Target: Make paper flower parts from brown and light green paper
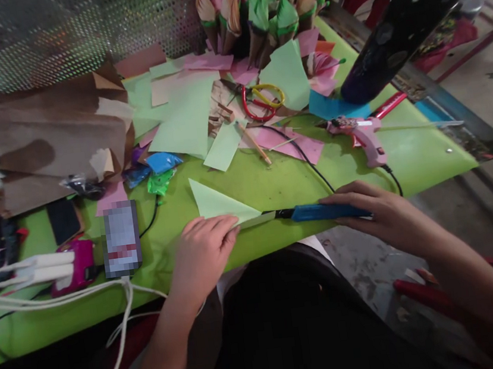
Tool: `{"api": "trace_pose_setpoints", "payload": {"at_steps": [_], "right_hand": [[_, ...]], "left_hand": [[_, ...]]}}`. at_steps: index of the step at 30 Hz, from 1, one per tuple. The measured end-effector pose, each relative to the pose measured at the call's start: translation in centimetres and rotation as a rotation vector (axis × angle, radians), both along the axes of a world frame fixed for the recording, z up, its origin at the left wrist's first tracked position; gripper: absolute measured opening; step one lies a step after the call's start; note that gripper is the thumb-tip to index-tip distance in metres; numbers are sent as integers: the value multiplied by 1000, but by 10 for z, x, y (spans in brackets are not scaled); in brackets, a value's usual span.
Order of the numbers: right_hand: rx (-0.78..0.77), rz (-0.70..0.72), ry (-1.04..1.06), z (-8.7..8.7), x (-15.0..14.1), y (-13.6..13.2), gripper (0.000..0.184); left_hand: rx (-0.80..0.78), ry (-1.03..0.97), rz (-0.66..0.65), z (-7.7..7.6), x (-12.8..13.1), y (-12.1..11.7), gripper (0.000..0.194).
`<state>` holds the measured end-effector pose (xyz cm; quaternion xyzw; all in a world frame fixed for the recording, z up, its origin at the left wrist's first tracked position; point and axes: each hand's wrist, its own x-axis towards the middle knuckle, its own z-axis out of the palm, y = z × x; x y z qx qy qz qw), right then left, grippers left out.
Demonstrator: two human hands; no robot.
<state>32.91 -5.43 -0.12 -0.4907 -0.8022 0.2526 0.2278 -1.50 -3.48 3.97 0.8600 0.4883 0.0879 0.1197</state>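
My left hand [203, 249] lies flat, fingers together, pressing the near corner of a light green paper triangle [217, 205] on the green table [273, 181]. My right hand [380, 216] grips a blue-handled utility knife [322, 211] by its handle. The knife's blade points left and meets the paper's lower edge near my left fingertips.
A pink glue gun [364, 134] with a black cord lies behind the right hand. Red and yellow scissors [261, 100], loose coloured paper sheets, paper flowers [261, 9], brown paper bags [56, 136], a phone [121, 239], chargers and white cables [60, 273] crowd the table.
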Motion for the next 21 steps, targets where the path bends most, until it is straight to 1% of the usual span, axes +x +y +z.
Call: {"api": "trace_pose_setpoints", "payload": {"at_steps": [4,9,11,13,15,18,19,21], "right_hand": [[21,38,-48,4,1,-3,34],[67,41,-95,4,-1,-9,36],[71,35,-108,3,-2,-11,36],[84,31,-119,2,-2,-13,36],[100,32,-128,2,-3,-13,36],[113,33,-141,1,-3,-14,35],[114,31,-142,1,-3,-14,35],[114,24,-139,1,-3,-14,35]], "left_hand": [[117,12,50,-6,0,8,25],[256,81,102,-19,6,13,19],[321,97,143,-25,10,14,25],[391,72,170,-31,13,12,33],[469,-5,150,-35,15,8,33],[600,-138,74,-39,16,-4,32],[627,-166,39,-40,17,-8,33],[610,-187,-62,-41,16,-16,35]]}}
